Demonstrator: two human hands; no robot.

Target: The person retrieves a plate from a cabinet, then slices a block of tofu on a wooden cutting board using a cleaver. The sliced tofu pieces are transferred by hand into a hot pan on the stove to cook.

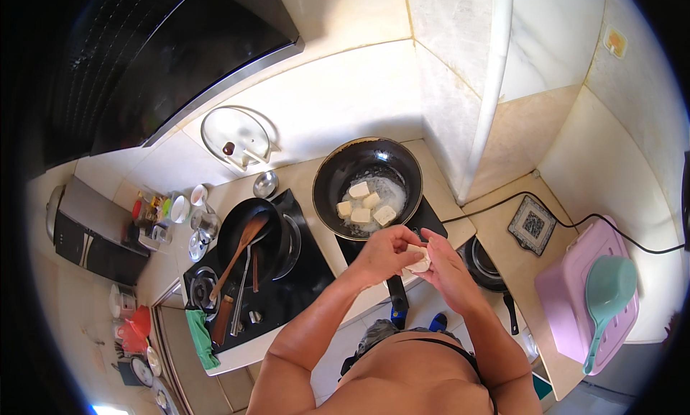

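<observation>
My left hand (387,257) and my right hand (447,265) meet in front of a deep black frying pan (330,172). Between their fingers is a pale, soft-looking piece of tofu (417,261), partly covered by the fingertips. Both hands are closed around it. Several white tofu blocks (360,215) lie in frothing oil (389,193) at the bottom of the pan. The pan's dark handle (397,294) points toward me, below my hands.
To the left, a black wok (231,236) with a wooden spatula (249,235) sits on the stove. A ladle (265,185) and glass lid (236,138) are behind it. At right are a black cable (496,201), a pink bin (575,271) and a green dipper (611,285).
</observation>
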